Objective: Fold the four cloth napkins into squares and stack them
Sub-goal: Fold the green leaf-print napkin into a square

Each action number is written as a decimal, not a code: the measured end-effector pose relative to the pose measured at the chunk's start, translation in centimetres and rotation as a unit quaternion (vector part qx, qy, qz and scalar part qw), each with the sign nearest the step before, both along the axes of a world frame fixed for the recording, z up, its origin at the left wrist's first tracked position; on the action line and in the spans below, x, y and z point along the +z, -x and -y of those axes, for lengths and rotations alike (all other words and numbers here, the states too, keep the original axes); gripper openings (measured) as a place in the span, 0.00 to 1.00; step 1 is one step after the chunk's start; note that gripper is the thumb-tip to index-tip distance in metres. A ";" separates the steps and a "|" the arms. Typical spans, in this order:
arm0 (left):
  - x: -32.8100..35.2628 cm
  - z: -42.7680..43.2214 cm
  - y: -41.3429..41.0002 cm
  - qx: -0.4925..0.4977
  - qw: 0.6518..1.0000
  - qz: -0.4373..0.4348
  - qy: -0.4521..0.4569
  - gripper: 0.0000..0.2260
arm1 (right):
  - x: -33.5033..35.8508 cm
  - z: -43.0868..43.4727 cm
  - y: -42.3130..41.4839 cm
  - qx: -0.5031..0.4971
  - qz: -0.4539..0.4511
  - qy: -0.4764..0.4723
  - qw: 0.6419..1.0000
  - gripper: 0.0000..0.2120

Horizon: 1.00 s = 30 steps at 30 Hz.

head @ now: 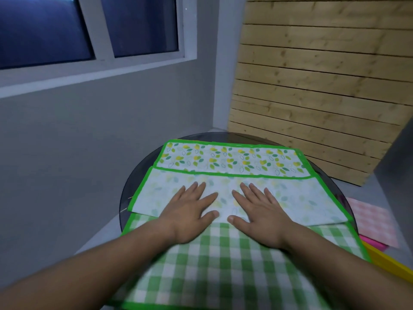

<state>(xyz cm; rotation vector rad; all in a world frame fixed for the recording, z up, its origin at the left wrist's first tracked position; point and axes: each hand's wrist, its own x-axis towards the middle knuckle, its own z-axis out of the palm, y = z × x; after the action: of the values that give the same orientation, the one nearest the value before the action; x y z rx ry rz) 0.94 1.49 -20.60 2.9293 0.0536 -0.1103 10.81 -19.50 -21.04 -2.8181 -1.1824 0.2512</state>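
A leaf-print napkin (228, 158) with a green border lies on the round glass table (136, 173). Its near half is folded over, so the pale back side (301, 200) faces up. My left hand (192, 208) and my right hand (257, 209) rest flat on that folded part, side by side, fingers spread, holding nothing. Under my wrists a green checked napkin (223, 260) with a green border spreads toward me. A pink checked napkin (373, 220) lies off the table at the right.
A grey wall with a window is at the left and a slatted wooden panel (324, 97) leans at the back right. Pink and yellow items (380, 249) lie beside the table's right edge, below the pink napkin.
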 end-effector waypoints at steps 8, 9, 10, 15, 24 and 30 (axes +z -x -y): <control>0.2 -5.6 2.1 0.062 0.996 -0.038 -0.051 0.27 | 0.2 0.3 -0.3 -0.003 -0.020 -0.021 1.000 0.38; 0.2 -5.8 2.2 0.069 0.996 -0.036 -0.052 0.28 | 0.2 0.3 -0.3 -0.003 -0.018 -0.022 1.000 0.38; 0.2 -5.9 2.3 0.073 0.996 -0.033 -0.049 0.29 | 0.1 0.3 -0.3 -0.003 -0.018 -0.021 1.000 0.38; 0.7 -6.3 1.9 0.104 0.994 -0.022 -0.004 0.31 | 0.1 0.2 -0.2 -0.002 -0.021 -0.022 1.000 0.39; 1.7 0.7 -4.3 -0.025 0.998 0.065 -0.008 0.22 | 0.1 0.0 -0.2 -0.004 -0.031 -0.038 0.999 0.39; 0.1 1.2 -5.9 -0.014 0.999 0.003 -0.034 0.29 | 0.6 0.6 -0.6 -0.012 -0.092 -0.098 0.991 0.37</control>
<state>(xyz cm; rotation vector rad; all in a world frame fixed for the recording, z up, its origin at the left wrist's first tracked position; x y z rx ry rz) 6.85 0.29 -20.55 2.9996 0.0172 -0.1063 11.43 -20.15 -20.43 -2.5749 -1.0713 0.3618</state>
